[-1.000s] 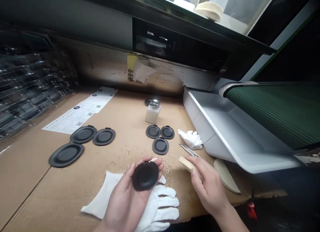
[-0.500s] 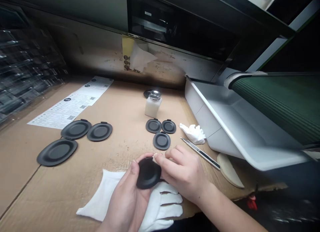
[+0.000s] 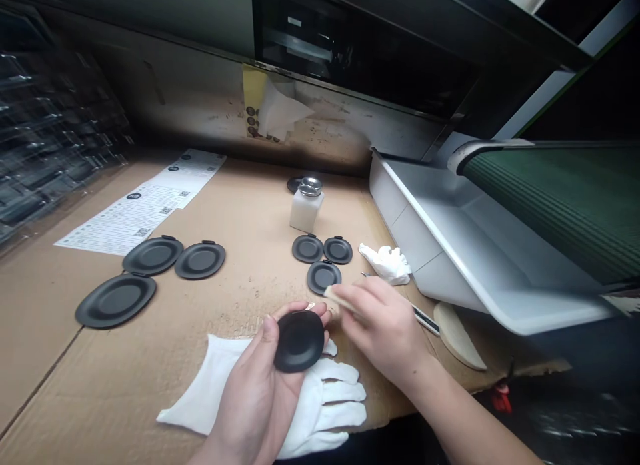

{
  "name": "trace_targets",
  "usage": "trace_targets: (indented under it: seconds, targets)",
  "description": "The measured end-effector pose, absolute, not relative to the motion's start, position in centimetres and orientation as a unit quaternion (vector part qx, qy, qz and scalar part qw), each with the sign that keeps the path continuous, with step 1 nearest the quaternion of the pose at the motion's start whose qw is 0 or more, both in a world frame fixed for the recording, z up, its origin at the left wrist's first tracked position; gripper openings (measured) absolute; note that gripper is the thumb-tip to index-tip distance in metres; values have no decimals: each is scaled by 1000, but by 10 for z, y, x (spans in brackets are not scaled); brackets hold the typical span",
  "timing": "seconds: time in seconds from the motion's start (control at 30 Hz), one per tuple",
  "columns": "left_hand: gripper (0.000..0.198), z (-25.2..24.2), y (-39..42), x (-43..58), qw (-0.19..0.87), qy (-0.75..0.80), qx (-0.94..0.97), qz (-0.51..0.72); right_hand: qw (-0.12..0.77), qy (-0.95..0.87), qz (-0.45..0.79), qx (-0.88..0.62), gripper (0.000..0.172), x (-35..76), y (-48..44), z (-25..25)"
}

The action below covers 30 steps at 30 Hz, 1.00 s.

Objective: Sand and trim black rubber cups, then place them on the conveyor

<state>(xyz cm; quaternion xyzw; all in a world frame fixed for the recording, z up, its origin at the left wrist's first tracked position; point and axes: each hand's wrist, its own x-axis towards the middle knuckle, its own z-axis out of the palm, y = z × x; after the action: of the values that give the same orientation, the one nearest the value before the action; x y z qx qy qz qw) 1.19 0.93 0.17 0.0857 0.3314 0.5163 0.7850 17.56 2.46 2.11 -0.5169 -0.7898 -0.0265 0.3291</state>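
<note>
Left hand (image 3: 255, 378) cupped palm up, thumb and fingers holding black tabbed disc (image 3: 299, 341). Right hand (image 3: 383, 325) pinching pale flat stick (image 3: 340, 299), tip just beside disc's upper edge. White cotton glove (image 3: 340, 398) lies under left hand on cardboard sheet (image 3: 100, 365). 2 groups of 3 matching discs (image 3: 324, 277) on cardboard. Behind: dispenser bottle (image 3: 305, 205), QR-code sheet (image 3: 150, 205). Right: craft knife (image 3: 425, 316) partly behind right hand, crumpled glove (image 3: 385, 263), white plastic tray (image 3: 440, 251), green conveyor belt (image 3: 550, 198).
</note>
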Motion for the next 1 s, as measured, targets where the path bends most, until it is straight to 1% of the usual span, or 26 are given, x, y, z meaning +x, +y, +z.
trace_targets:
  seconds: [0.1, 0.23, 0.3, 0.37, 0.5, 0.57, 0.67, 0.83, 1.0]
  targets:
    - [32, 1, 9, 12, 791, 316, 92, 515, 368, -746, -16, -554, 27, 186, 10, 19]
    - [34, 2, 8, 12, 792, 314, 95, 515, 363, -804, 7, -472, 30, 177, -17, 16]
    - [35, 3, 8, 13, 794, 318, 99, 508, 359, -832, -19, -422, 27, 167, -25, 14]
    - [36, 4, 7, 13, 796, 322, 106, 501, 353, -844, -72, -398, 24, 160, -27, 12]
    - [35, 5, 8, 14, 800, 307, 131, 499, 304, -850, -121, -413, 27, 159, -15, 10]
    - [33, 6, 8, 14, 801, 299, 135, 501, 293, -851, -137, -414, 28, 160, -8, 12]
    - [32, 7, 8, 14, 801, 300, 123, 504, 297, -846, -153, -416, 27, 157, -7, 14]
    - [32, 3, 6, 14, 793, 321, 106, 506, 321, -840, -115, -423, 23, 148, -21, 11]
    - [31, 4, 9, 14, 795, 308, 112, 510, 301, -844, -124, -426, 28, 155, -3, 14]
